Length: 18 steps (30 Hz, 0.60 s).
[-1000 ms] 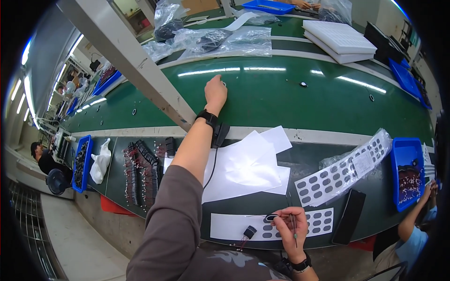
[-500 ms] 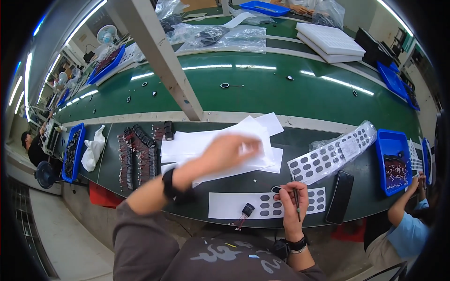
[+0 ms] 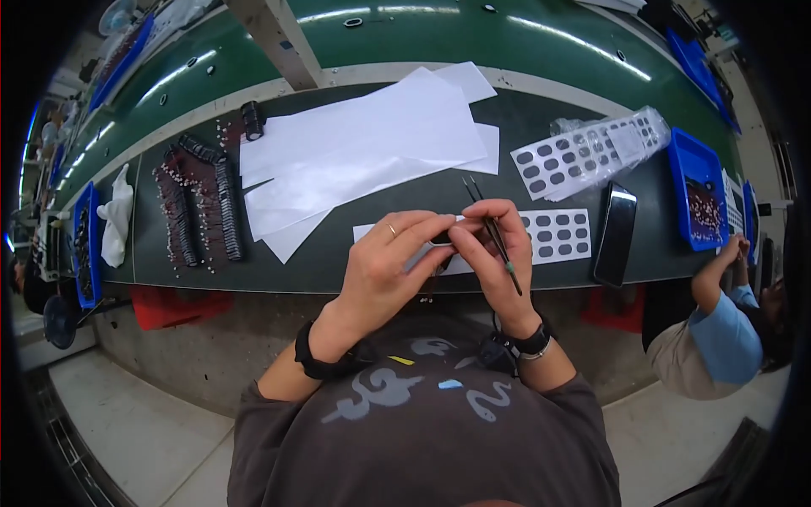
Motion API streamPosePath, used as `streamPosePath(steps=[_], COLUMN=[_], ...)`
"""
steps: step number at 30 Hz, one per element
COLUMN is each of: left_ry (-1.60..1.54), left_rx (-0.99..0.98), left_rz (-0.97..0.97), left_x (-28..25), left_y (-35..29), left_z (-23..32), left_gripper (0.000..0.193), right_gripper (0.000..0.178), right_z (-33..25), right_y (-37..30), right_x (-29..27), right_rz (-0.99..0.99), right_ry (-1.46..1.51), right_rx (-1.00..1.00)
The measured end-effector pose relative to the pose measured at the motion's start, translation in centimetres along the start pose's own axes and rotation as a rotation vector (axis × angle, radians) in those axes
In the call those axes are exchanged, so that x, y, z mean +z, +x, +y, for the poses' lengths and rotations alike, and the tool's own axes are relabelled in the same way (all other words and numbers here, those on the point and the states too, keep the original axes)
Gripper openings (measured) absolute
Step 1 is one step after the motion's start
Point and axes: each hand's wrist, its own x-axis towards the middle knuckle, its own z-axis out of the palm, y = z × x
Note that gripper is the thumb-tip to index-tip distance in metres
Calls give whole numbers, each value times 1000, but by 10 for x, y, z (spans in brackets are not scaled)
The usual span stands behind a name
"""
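Observation:
In front of my chest both hands meet over a small dark oval part (image 3: 440, 241), mostly covered by fingers. My left hand (image 3: 378, 260) pinches it from the left with thumb and fingertips. My right hand (image 3: 500, 253) has its thumb and finger at the part's right side and also grips dark tweezers (image 3: 496, 239), whose tips point up and away. Under the hands lies a white sheet of grey oval stickers (image 3: 574, 234), partly hidden. Below the fingers a bit of thin wiring shows, too covered to make out.
White paper sheets (image 3: 363, 139) lie beyond my hands. Rows of black wired parts (image 3: 226, 207) sit left, beside a white cloth (image 3: 116, 218). To the right are bagged sticker sheets (image 3: 583, 156), a phone (image 3: 615, 235), a blue tray (image 3: 688, 160) and a co-worker (image 3: 718, 338).
My left hand has come back from over the white papers to meet my right hand at the oval part. The view has tilted down toward me. The tweezers stay in my right hand.

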Motion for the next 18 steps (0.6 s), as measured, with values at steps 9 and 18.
streamPosePath(steps=[9, 18], left_ry=[60, 579], left_rx=[9, 290], left_rz=[-49, 66], left_x=[5, -25], left_y=[-17, 0], left_z=[-7, 13], left_gripper=[31, 41], right_gripper=[21, 18], right_z=[16, 0], right_y=[-9, -17], right_x=[-6, -10], right_rz=[-25, 128], right_ry=[-89, -208], right_rx=[-89, -237])
